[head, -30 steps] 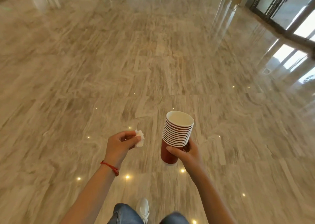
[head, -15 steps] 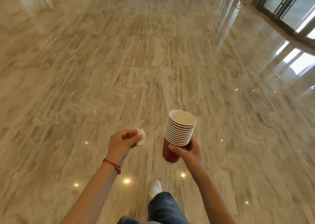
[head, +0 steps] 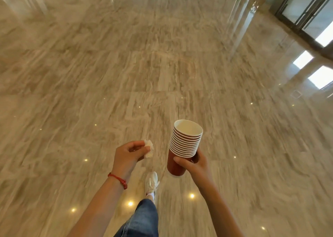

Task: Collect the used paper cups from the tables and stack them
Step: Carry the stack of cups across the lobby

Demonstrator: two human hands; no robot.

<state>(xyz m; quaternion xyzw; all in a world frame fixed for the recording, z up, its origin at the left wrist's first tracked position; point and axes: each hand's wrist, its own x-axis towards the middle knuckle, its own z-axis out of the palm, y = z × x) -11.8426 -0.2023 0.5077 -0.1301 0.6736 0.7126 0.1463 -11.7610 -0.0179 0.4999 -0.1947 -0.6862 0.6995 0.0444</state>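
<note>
The right hand [head: 196,164] wraps the lower part of a stack of red paper cups [head: 185,144], thumb across the near side and fingers curled round the far side, so the grip sits on the bottom cup while the nested rims rise above it. The stack's long axis runs up and slightly away from the palm, tilting a little toward the left, with the open white mouth at the top — well above the fingers and free of them. The left hand [head: 129,153] hangs just beside the stack, at about the height of its lower rims, and is not free: thumb and fingertips pinch a small crumpled white tissue [head: 148,148]. Nothing touches between the two hands; the tissue lies near the stack's side but apart from it. No table and no loose cup shows anywhere on the polished stone floor [head: 162,65] ahead, and one white shoe [head: 151,182] is forward of the jeans leg, which reads as walking. Any further cup would most likely have to drop in from above the right grip, along that axis — and the nearer left hand would probably need to be rid of the tissue, or hold the cup alongside it.
</note>
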